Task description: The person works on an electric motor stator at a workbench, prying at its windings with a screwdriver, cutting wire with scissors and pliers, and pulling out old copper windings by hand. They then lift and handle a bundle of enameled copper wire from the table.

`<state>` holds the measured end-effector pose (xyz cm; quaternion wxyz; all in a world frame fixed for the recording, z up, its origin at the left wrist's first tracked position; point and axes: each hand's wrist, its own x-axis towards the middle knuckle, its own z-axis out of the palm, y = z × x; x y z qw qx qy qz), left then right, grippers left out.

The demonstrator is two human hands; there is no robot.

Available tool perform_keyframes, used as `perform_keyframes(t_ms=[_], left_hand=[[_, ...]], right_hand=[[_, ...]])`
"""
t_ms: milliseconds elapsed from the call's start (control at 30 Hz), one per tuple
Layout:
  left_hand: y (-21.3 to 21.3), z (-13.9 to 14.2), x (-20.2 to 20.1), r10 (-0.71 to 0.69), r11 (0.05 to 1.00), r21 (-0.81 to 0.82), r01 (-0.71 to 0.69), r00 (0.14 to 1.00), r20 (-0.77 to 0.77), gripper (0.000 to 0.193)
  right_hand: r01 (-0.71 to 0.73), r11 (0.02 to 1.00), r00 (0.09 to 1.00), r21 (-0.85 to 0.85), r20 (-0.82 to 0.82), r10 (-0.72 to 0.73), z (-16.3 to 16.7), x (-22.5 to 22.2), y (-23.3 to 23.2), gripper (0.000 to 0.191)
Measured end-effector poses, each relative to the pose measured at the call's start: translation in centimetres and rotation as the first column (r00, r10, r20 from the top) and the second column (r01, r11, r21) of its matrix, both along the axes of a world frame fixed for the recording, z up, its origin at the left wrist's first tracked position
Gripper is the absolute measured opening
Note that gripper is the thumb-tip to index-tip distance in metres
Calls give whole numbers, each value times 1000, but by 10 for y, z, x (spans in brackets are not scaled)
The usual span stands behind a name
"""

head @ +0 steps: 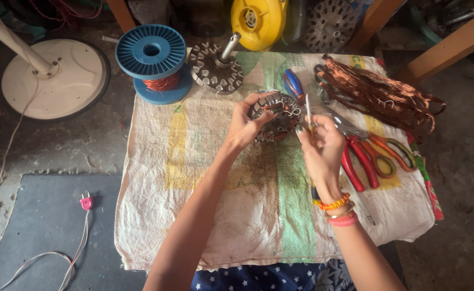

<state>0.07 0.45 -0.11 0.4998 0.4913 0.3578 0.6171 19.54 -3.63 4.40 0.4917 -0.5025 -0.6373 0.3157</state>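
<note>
My left hand (245,125) grips a round metal motor stator (278,115) with copper windings, holding it by its left rim above a woven sack cloth (215,178). My right hand (320,146) is closed on a thin pointed metal tool (308,108), its tip standing just right of the stator. Beaded bracelets circle my right wrist. A second stator with a shaft (216,67) lies at the cloth's far edge.
A blue spool of copper wire (153,62) stands at the far left of the cloth. Loose copper coils (379,94), red-handled pliers (358,159), orange scissors (393,153) and a blue-handled tool (293,83) lie to the right. A fan base (59,75) and pink plug (86,202) rest on the floor.
</note>
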Motion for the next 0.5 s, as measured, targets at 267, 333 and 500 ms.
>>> perform_keyframes(t_ms=[267,333,500], left_hand=[[-1,2,-2,21,999,-40,-24,996,-82,46],[-2,3,-2,35,999,-32,-38,993,-109,47],[-3,5,0,14,1000,-9,-15,999,-49,45]], right_hand=[[-9,994,962,106,272,-21,30,-32,35,17],[-13,992,947,127,320,-28,31,-34,36,15],[-119,915,862,386,497,-98,20,-32,38,14]])
